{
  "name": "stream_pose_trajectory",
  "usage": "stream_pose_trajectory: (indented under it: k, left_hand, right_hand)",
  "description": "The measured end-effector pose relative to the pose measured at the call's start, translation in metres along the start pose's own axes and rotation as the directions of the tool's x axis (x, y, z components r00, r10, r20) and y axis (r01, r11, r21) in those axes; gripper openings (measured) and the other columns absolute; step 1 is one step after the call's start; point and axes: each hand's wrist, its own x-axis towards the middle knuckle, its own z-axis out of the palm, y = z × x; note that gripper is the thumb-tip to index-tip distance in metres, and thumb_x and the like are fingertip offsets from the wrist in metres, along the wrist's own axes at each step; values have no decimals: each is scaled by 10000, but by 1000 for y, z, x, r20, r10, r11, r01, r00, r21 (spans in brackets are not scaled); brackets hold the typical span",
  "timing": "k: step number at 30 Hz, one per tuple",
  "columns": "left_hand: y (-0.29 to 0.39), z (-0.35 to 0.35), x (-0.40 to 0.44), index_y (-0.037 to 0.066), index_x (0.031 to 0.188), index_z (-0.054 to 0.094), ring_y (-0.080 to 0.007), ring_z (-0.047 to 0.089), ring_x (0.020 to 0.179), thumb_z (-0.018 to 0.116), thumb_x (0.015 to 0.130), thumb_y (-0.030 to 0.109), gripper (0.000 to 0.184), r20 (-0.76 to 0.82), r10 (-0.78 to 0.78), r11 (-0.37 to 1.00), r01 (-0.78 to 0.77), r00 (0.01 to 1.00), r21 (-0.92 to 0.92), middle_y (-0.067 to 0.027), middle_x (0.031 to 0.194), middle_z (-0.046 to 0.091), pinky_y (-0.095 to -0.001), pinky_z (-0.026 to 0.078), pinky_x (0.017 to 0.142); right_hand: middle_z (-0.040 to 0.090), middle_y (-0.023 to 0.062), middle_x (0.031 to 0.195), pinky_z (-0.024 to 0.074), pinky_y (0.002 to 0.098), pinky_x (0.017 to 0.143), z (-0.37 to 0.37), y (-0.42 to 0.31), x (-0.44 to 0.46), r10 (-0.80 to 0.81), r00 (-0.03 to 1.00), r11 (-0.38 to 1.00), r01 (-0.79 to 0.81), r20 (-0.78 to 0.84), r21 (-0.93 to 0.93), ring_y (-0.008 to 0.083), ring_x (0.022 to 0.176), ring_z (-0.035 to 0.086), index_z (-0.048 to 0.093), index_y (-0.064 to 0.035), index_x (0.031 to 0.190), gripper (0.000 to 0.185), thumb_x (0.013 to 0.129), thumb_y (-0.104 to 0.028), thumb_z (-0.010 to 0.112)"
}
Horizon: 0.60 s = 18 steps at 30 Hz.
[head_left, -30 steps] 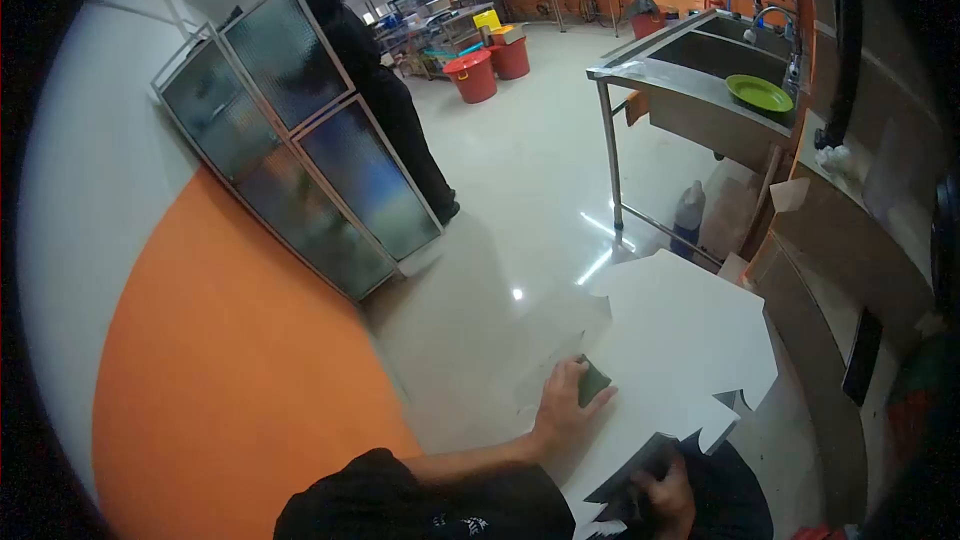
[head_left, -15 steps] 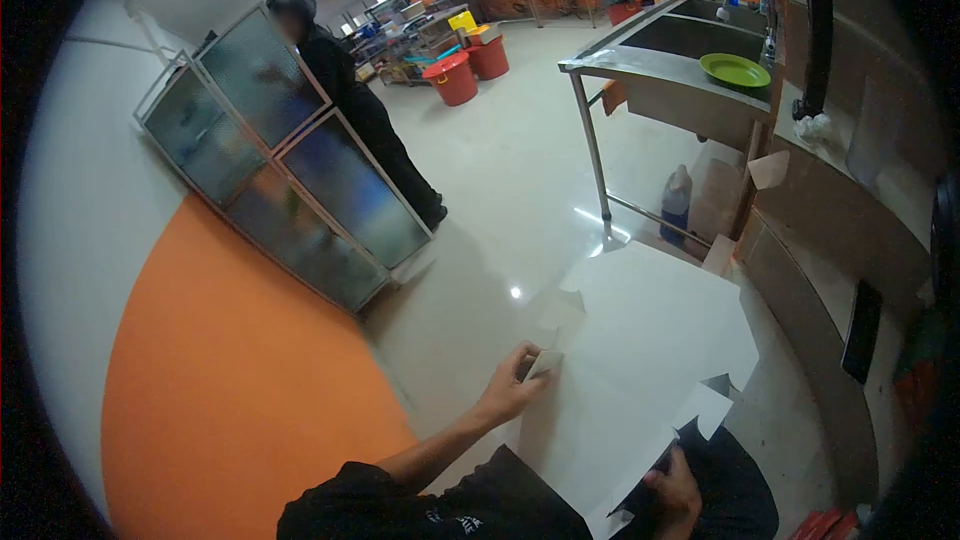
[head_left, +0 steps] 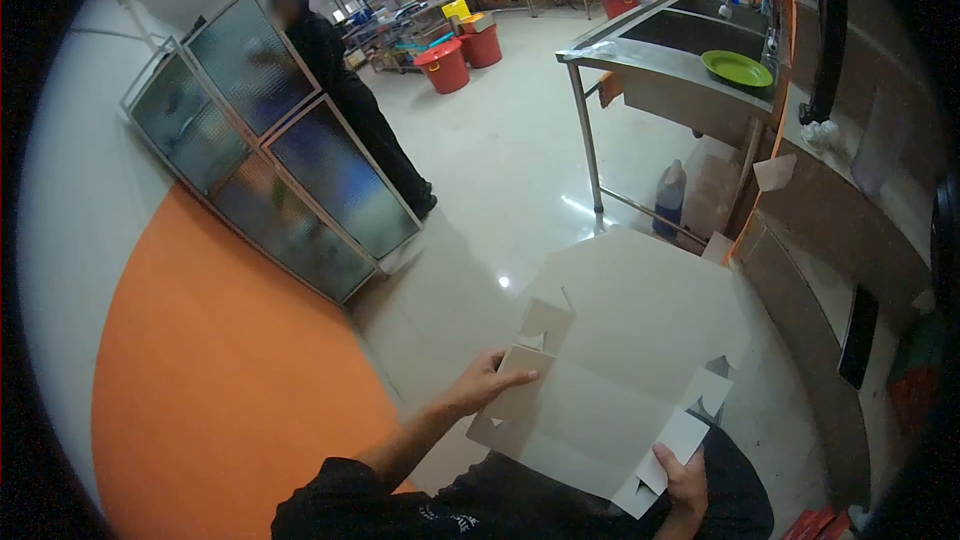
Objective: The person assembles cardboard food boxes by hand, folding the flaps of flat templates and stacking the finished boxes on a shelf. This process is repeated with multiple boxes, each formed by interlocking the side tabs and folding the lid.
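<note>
Cardboard [head_left: 640, 330], pale and broad with cut flaps along two sides, spreads before us, its near edge over our black trousers [head_left: 735, 480]; whether its far end touches the floor [head_left: 480, 160] we cannot tell. Our left hand [head_left: 488, 383] grasps its left side, thumb laid across a flap [head_left: 522, 370], the other fingers partly hidden at the edge. Our right hand [head_left: 686, 480] pinches the near right side, thumb on top of a white flap [head_left: 682, 434], its remaining fingers mostly out of our sight. Beyond the cardboard we see a metal sink [head_left: 690, 105] with a green plate [head_left: 737, 69] on its ledge and a bottle [head_left: 668, 202] on the floor below. To our left, a person in black [head_left: 360, 125] stands behind a glass screen [head_left: 330, 175], partly covered by it.
</note>
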Motion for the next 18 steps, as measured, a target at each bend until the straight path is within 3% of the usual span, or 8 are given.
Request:
stream_pose_trajectory:
  k: [6,9,12,14,15,18]
  left_hand:
    - [8,2,-3,-18,1086,590,-194,609,884,679,830,303,421,28,-76,978,69,997,199,-114,958,643,-362,498,776]
    - [3,18,-8,-23,1088,588,-201,609,878,665,838,289,407,-45,70,957,-55,997,286,-121,948,647,-358,499,761]
    - [15,49,-21,-16,1090,587,-247,624,860,634,848,259,370,-181,149,949,-89,972,303,-183,947,648,-357,487,775]
    - [8,68,-19,-48,1140,533,-312,605,929,630,842,238,424,-227,290,915,-201,930,350,-242,999,612,-378,466,824]
    - [4,74,-18,-63,1153,513,-328,596,954,628,842,231,443,-243,317,915,-229,917,331,-255,1015,600,-383,458,841]
    - [-8,79,-12,-60,1214,447,-303,566,987,623,851,244,506,-250,372,894,-271,894,358,-237,1061,573,-382,440,868]
  right_hand:
    - [643,165,968,484,348,786,1,1,0,7,991,992,-23,-131,-126,253,879,627,561,59,1062,362,778,-142,665]
    - [598,157,1012,470,360,800,3,3,3,19,992,986,-39,-125,-160,242,900,592,492,75,1094,409,794,-147,658]
    - [640,193,974,479,364,794,16,4,0,-31,961,976,-31,-276,-215,276,892,630,549,81,1051,338,809,-143,627]
    - [610,234,1046,465,388,820,33,12,0,-37,939,866,-140,-342,-479,316,948,617,502,90,1134,386,831,-136,577]
    - [564,278,1114,445,423,860,37,7,1,-196,970,886,112,-146,-450,380,1000,588,376,81,1274,515,848,-151,549]
    - [541,297,1138,436,445,879,69,-14,-9,-320,902,830,120,-290,-545,418,1018,569,253,55,1356,639,851,-183,563]
